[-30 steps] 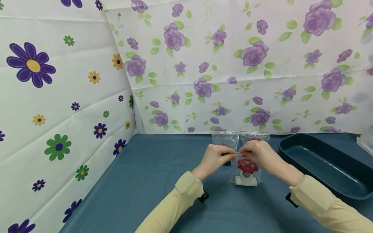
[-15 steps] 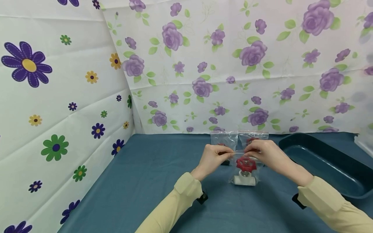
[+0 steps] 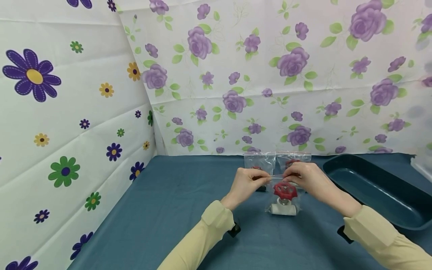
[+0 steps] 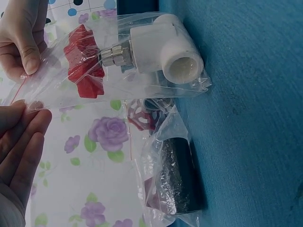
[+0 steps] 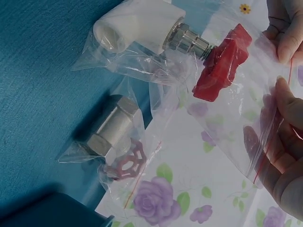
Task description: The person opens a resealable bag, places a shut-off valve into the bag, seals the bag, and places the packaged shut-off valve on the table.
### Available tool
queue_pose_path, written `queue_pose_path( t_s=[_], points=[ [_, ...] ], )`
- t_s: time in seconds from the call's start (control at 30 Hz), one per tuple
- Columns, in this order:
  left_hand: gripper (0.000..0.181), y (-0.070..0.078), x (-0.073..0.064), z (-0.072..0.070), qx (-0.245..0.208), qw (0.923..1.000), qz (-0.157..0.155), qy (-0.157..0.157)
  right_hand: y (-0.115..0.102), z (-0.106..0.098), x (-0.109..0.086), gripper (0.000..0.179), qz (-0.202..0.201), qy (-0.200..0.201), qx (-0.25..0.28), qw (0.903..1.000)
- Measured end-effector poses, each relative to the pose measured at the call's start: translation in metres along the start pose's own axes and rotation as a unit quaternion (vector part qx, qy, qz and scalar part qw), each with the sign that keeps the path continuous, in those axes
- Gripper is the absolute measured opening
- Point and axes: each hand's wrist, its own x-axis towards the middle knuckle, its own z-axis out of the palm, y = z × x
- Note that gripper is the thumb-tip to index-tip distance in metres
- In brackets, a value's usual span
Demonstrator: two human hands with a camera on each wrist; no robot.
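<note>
Between both hands a clear zip bag [image 4: 52,90] stands upright on the table, its top edge stretched between them. Inside it is a white valve [image 3: 283,208] with a red handwheel [image 3: 285,190] and a metal neck [image 4: 116,55]. My left hand [image 3: 248,184] pinches the bag's left top corner between thumb and fingers. The right hand [image 3: 308,182] pinches the top edge farther right. Behind stand two more bagged valves: one with a dark body [image 4: 177,175] at left, one with a metal body [image 5: 113,126] and red handwheel [image 5: 130,163] at right, partly hidden by my hand.
A dark teal tray [image 3: 374,191] lies to the right on the blue tablecloth [image 3: 175,210]. A translucent plastic object [image 3: 422,167] shows at the far right edge. Flowered sheets [image 3: 209,93] hang behind and on the left.
Over the last second my right hand has moved slightly right along the bag's top, widening the gap between the hands. In the last half second almost nothing has moved.
</note>
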Motion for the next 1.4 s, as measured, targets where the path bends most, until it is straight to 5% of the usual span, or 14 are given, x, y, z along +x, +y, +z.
queue_pose_path(
  t_s=[0.13, 0.3, 0.67, 1.0, 1.4],
  points=[
    [0.009, -0.012, 0.0, 0.004, 0.005, 1.0, 0.001, 0.001, -0.001, 0.0, 0.0, 0.018, 0.0, 0.003, 0.001, 1.0],
    [0.008, 0.001, 0.0, 0.001, -0.005, 1.0, -0.001, 0.0, -0.002, 0.003, -0.001, 0.019, 0.001, 0.01, -0.013, 0.9999],
    [0.009, 0.001, 0.0, 0.002, -0.008, 1.0, 0.0, -0.004, -0.005, 0.008, -0.003, 0.021, -0.031, 0.066, -0.067, 0.9951],
    [0.009, 0.0, -0.001, 0.002, -0.02, 0.9998, -0.006, -0.003, 0.0, 0.001, -0.007, 0.019, -0.002, 0.03, -0.001, 0.9995],
    [0.009, 0.0, 0.0, 0.002, -0.01, 0.9999, 0.004, -0.001, 0.008, -0.003, -0.011, 0.023, 0.019, 0.028, -0.018, 0.9993]
  ],
)
